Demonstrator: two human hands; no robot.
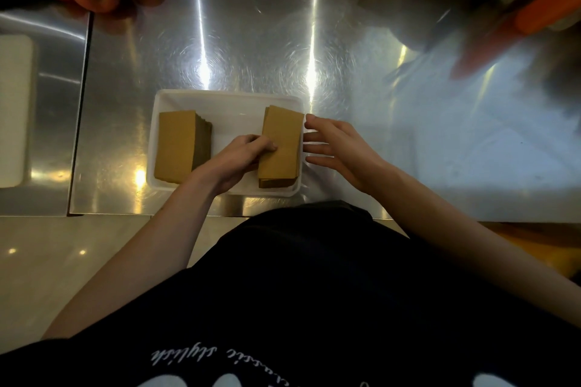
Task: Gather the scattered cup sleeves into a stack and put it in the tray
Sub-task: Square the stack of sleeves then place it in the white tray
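Step in hand, as I read it: seating the second stack of cup sleeves point(280, 148) in the right half of the white tray point(226, 97).

Left hand point(239, 159) reaches in from the near side, fingers curled onto the stack's left edge and top face, holding it. Right hand point(339, 151) sits just outside the tray's right rim, fingers spread wide, nothing held; fingertips are at the rim beside the stack, can't tell if they touch it.

Another stack point(180, 146) already lies in the tray's left half, well apart from the right one, its layers fanned slightly toward the right.

To do it well:
- press the stack down flat, it looks slightly tilted against the right wall
- square the edges by pushing from both sides, the right palm acting as a stop
- let go gently so the top sleeves don't slide

Materials: sleeves are flat kraft-brown card, matte, elongated with a slight taper, likely slippery on each other. Tray is thin white plastic, rounded corners, shallow walls, probably flexes. Counter point(251, 50) is brushed stainless steel, scuffed in swirls, glary. No loose sleeves visible on it, so the task looks nearly done.
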